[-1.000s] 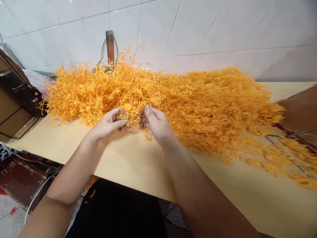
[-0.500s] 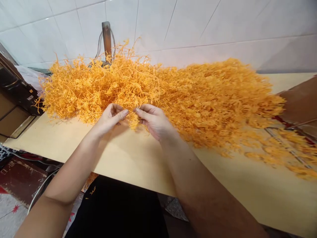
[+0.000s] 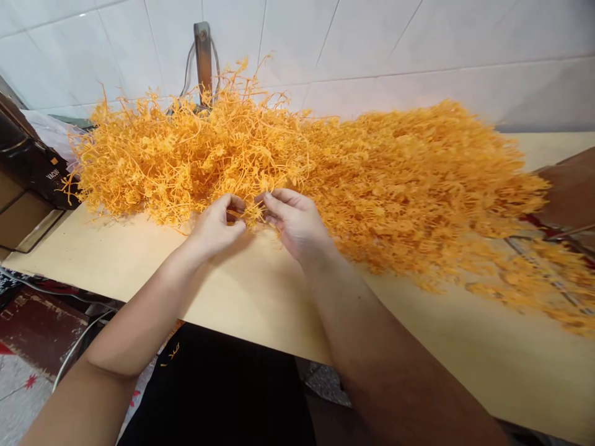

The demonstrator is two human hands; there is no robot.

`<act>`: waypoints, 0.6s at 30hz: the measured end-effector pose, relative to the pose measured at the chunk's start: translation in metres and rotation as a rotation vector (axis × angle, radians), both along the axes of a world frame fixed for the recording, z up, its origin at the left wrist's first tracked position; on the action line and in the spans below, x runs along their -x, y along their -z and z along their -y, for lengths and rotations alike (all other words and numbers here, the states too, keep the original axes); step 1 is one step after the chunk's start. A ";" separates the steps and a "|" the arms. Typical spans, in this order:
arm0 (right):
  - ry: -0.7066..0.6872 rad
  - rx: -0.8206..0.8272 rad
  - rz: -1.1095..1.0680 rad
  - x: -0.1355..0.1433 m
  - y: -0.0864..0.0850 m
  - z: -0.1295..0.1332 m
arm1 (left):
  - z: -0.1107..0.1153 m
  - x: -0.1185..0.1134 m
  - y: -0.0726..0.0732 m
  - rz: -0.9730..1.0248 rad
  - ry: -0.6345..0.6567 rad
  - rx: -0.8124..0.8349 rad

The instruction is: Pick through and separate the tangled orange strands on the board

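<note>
A long heap of orange artificial sprigs point(image 3: 395, 179) lies across the pale tabletop point(image 3: 251, 297). At the heap's front edge, between my two hands, is a small orange sprig point(image 3: 253, 214). My right hand point(image 3: 297, 223) pinches this sprig between thumb and forefinger. On its other side, my left hand point(image 3: 218, 224) curls with thumb and forefinger apart, its fingertips close to the sprig's left side; the other fingers are partly hidden behind. Looser, curlier strands stand up on the left part of the heap, and flatter ones spread to the right.
Behind the heap, a metal and wood upright point(image 3: 203, 62) with a cable stands near the tiled wall point(image 3: 353, 37). A black box point(image 3: 32, 155) and plastic bag point(image 3: 53, 133) are at left, a brown box point(image 3: 569, 192) at right.
My left thumb has moved down and away from the forefinger, opening a gap. The small sprig sits slightly higher and hangs less. The whole view has shifted a little.
</note>
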State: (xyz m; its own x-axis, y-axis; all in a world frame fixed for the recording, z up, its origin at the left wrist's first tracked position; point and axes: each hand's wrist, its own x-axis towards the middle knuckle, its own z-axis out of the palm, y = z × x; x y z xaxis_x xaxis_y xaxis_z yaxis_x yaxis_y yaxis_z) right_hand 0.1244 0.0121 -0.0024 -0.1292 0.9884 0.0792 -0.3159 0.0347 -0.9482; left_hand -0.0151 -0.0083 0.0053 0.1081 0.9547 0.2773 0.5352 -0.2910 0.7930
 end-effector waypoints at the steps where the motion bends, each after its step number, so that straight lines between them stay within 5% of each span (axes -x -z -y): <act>1: 0.002 0.000 -0.010 -0.001 0.000 0.000 | 0.001 -0.001 -0.001 -0.038 -0.027 -0.015; 6: 0.083 -0.010 -0.125 -0.004 -0.001 -0.003 | 0.007 -0.002 -0.005 -0.214 -0.044 -0.001; 18: 0.165 -0.129 -0.070 -0.008 0.010 -0.012 | 0.007 -0.002 -0.005 -0.217 0.306 -0.001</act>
State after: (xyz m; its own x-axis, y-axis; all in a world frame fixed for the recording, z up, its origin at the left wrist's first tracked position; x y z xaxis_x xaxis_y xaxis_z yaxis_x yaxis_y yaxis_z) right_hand 0.1323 0.0238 -0.0124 0.0436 0.9769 0.2091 -0.3609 0.2106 -0.9085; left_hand -0.0126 -0.0155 0.0107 0.4445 0.8690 0.2172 0.5790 -0.4638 0.6706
